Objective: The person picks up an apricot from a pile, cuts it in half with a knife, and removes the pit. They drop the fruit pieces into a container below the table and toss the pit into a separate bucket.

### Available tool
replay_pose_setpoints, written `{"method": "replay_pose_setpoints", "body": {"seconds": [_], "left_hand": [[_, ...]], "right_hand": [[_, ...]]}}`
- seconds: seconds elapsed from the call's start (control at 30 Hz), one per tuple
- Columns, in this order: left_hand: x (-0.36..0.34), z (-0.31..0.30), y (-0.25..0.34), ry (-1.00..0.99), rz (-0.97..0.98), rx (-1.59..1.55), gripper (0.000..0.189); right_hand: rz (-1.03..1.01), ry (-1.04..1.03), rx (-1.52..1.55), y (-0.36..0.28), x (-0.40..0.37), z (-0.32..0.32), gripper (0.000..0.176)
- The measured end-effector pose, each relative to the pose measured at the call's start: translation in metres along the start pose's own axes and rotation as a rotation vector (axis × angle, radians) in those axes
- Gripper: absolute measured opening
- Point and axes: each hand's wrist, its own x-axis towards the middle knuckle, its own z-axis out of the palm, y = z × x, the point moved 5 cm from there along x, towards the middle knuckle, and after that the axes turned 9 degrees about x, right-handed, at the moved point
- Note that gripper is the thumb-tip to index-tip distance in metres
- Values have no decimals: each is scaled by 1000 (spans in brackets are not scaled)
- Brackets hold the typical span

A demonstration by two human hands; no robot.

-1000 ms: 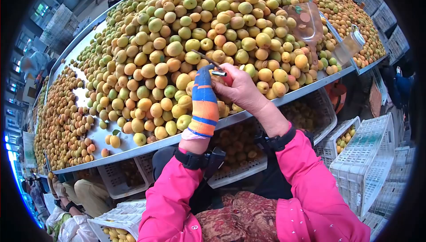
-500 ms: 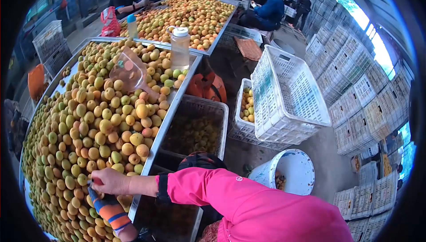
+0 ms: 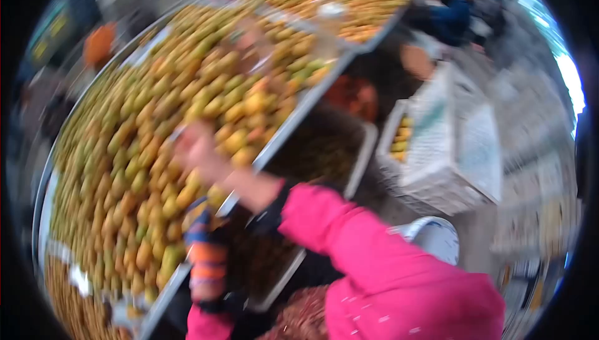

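Motion blur smears the whole view. My right hand (image 3: 203, 156), bare below a pink sleeve with a dark cuff, is over the pile of yellow-orange apricot-like fruit (image 3: 140, 171). Its fingers look curled, with a small pale tip at their end; what they hold cannot be made out. Below it, near the metal table edge, my left hand (image 3: 201, 231) wears a blue glove and an orange-and-blue striped cuff. Its fingers are too smeared to read, though fruit lies right at them.
A clear scoop (image 3: 253, 47) lies on the fruit, near a white-capped bottle (image 3: 329, 19). Dark crates with fruit stand below the table's metal rim (image 3: 293, 131). To the right are white crates (image 3: 430, 134), a white bucket (image 3: 440, 240) and stacked crates (image 3: 536, 153).
The view has swung, so the table and crates appear shifted and blurred. My two hands, close together before, are now farther apart, the right one higher over the fruit.
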Motion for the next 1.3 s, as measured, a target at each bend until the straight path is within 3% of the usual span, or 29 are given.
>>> {"method": "replay_pose_setpoints", "body": {"seconds": [0.03,0.07,0.1,0.13,0.17,0.2,0.23,0.3,0.33,0.4,0.43,0.5,0.57,0.63,0.67,0.73,0.83,0.87,0.9,0.97,1.03,1.1,1.23,1.27,1.3], "left_hand": [[-12,17,-9,-121,-29,-162,19],[-33,33,-16,-120,-1,-170,18],[-58,64,-40,-266,-646,-916,19],[-65,51,-20,-162,-37,-180,17],[-93,79,-34,-135,-623,-900,18],[-114,94,-46,-106,-948,-1291,20],[-132,104,-59,-17,-1149,-1217,21],[-162,134,-108,7,-1362,-1049,25],[-170,130,-120,30,-1363,-1053,25],[-170,114,-131,224,-1131,-1468,30],[-166,90,-118,247,-1126,-1462,30],[-128,-12,-49,234,-494,-189,29],[-110,-63,-48,380,-489,-63,31],[-86,-94,-70,463,-421,236,35],[-76,-96,-78,468,-418,238,35],[-61,-85,-97,148,-508,510,43],[-62,-77,-109,160,-518,279,42],[-66,-78,-131,224,-606,14,41],[-69,-80,-131,320,-658,-489,41],[-56,-87,-108,401,-476,-1089,44],[-38,-82,-96,272,-353,-1355,47],[-18,-74,-79,275,-260,-1450,48],[21,-53,-55,219,-232,-1454,48],[30,-47,-61,170,-232,-1107,49],[39,-44,-63,121,-274,-965,51]], "right_hand": [[120,104,-46,8,-2,-21,10],[-39,127,-89,10,9,-26,16],[417,124,-46,-32,2,-15,22],[721,126,340,-19,1,-24,24],[622,134,220,-40,-2,-18,22],[598,112,170,-47,-4,-12,19],[551,99,112,-51,-3,-9,16],[524,27,114,-51,-6,-4,16],[523,1,94,-50,-10,2,18],[490,-43,49,-51,-14,6,23],[455,-54,24,-52,-15,7,25],[447,-115,-19,-52,-15,7,30],[271,-171,-197,-61,-16,9,33],[308,-201,-199,-61,-20,11,36],[292,-231,-159,-60,-22,14,37],[261,-297,-117,-59,-25,17,39],[271,-328,-47,-55,-29,18,39],[312,-330,-8,-55,-30,19,37],[498,-348,124,-53,-36,22,33],[618,-291,159,-56,-52,35,29],[718,-403,103,-46,-67,46,27],[831,-433,204,-41,-82,55,26],[623,-460,220,-37,-75,64,24],[594,-433,235,-38,-70,62,24],[599,-378,166,-39,-63,57,23]]}}
